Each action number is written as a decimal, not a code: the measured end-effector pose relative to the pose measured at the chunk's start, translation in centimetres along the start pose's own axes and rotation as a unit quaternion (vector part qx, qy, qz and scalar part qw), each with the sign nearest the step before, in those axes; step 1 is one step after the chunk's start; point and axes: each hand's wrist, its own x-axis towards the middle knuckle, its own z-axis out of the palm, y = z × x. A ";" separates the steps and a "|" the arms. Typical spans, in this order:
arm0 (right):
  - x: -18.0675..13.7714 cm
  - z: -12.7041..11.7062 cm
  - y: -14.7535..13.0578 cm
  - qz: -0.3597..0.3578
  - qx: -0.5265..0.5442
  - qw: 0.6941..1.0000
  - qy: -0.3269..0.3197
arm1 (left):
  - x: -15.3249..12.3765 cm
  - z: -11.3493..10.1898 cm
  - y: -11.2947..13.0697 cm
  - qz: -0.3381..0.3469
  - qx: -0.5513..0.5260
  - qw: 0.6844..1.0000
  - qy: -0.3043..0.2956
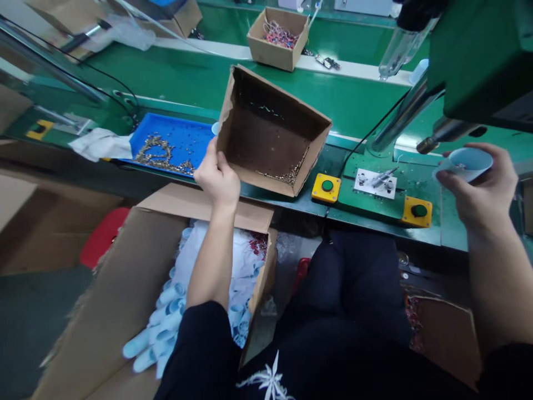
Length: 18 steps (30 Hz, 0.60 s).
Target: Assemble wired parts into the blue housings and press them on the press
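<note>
My left hand point(219, 176) grips the near left edge of a small open cardboard box point(272, 130), which is tilted so that its inside faces me. Small brass-coloured parts point(287, 176) have gathered along its lower edge and right corner. On the right, my right hand point(489, 183) is wrapped around a light blue plastic cup point(470, 162), held sideways with its mouth toward the right. Something small and pale shows inside the cup, too small to name. The cup is beside the metal spindle point(433, 141) of a green machine.
A blue tray point(175, 125) with brass parts lies left of the box. Yellow button boxes point(327, 188) flank a metal fixture point(375, 183) on the green machine base. A large carton point(112, 300) of light blue cups stands below. Wires fill another box point(272, 53) behind.
</note>
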 end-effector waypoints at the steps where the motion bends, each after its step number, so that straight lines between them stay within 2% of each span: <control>1: -0.4 -0.3 0.3 0.005 -0.005 1.000 0.002 | 0.0 0.1 0.1 0.002 0.007 1.000 0.009; 7: -1.9 -1.8 1.8 0.037 -0.011 0.999 0.019 | -0.4 0.5 0.5 -0.006 0.033 0.999 0.021; 12: -2.3 -2.7 1.9 0.060 -0.029 0.998 0.022 | -0.3 0.5 0.7 -0.018 0.016 1.000 0.014; 18: -2.8 -3.0 1.7 0.070 -0.016 0.997 0.016 | 0.1 0.7 1.1 -0.035 0.040 0.997 -0.049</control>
